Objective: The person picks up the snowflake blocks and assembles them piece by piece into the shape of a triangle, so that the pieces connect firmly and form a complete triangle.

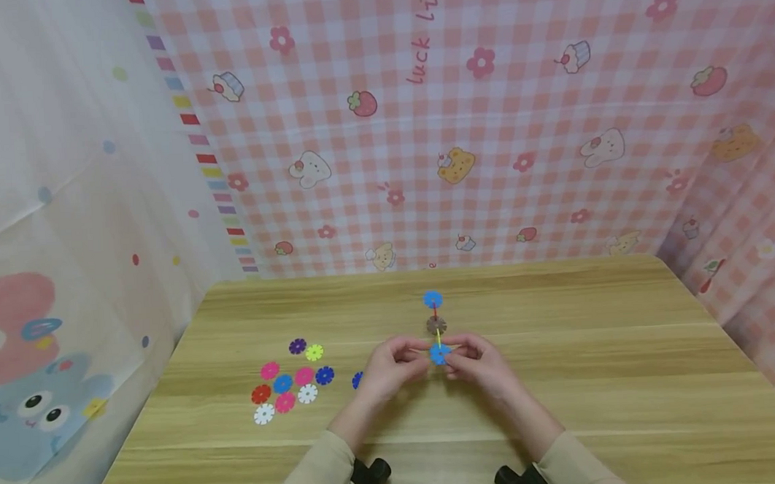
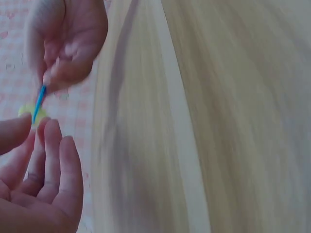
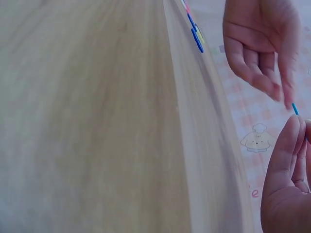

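Both hands meet at a light blue notched plastic disc (image 1: 440, 354), the near end of a row of interlocking discs. My right hand (image 1: 479, 361) pinches this blue disc at its right edge. At its left edge, my left hand (image 1: 397, 362) holds it between thumb and fingertips, as the left wrist view suggests. Beyond the disc, a yellow disc (image 1: 438, 336) stands edge-on, followed by a brown disc (image 1: 436, 326), a red disc (image 1: 434, 310) edge-on and another blue disc (image 1: 433, 299). In the right wrist view only a thin edge of the blue disc (image 3: 295, 108) shows.
Loose notched discs (image 1: 283, 383) in several colours lie on the wooden table (image 1: 598, 377) to the left. One dark blue disc (image 1: 357, 380) lies closer, partly hidden by my left hand. A patterned pink curtain (image 1: 382, 140) hangs behind the table.
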A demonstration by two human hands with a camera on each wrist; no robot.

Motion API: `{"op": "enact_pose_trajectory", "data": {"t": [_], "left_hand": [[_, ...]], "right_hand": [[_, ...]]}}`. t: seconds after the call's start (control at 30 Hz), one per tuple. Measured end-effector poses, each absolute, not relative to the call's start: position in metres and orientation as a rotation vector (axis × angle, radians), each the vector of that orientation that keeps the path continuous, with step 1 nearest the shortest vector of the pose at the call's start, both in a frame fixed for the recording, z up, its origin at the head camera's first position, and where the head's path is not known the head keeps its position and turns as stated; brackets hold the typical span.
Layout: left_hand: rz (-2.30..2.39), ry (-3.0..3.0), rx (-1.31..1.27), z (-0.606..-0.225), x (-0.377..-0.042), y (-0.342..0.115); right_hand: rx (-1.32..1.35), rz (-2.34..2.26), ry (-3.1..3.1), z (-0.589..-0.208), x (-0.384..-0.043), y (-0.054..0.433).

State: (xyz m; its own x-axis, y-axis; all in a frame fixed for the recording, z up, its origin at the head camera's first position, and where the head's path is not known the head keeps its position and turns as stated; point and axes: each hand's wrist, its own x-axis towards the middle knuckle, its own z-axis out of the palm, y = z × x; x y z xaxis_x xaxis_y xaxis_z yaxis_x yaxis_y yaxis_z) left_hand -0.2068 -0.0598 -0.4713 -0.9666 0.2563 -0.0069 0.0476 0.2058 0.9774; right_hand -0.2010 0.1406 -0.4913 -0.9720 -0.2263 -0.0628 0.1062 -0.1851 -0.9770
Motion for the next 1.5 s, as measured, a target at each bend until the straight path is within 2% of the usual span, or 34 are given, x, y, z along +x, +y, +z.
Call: {"op": "enact_pose_trajectory", "data": {"t": [0.17, 0.7, 1.13, 1.5], "left_hand": [[1.776, 2.399, 0.357, -0.474, -0.213, -0.084], [1.638, 2.675, 0.284, -0.478, -0.223, -0.165], [1.626, 2.828, 0.015, -0.479, -0.239, -0.217], [1.439, 2.839, -0.003, -0.485, -0.248, -0.244]], "right_hand": [[-0.107, -2.255, 1.878, -0.489, -0.2, 0.144], [-0.069, -2.226, 1.954, -0.489, -0.199, 0.151], [-0.058, -2.236, 1.941, -0.489, -0.197, 0.155], [-0.082, -2.246, 1.913, -0.491, -0.195, 0.159]]}}
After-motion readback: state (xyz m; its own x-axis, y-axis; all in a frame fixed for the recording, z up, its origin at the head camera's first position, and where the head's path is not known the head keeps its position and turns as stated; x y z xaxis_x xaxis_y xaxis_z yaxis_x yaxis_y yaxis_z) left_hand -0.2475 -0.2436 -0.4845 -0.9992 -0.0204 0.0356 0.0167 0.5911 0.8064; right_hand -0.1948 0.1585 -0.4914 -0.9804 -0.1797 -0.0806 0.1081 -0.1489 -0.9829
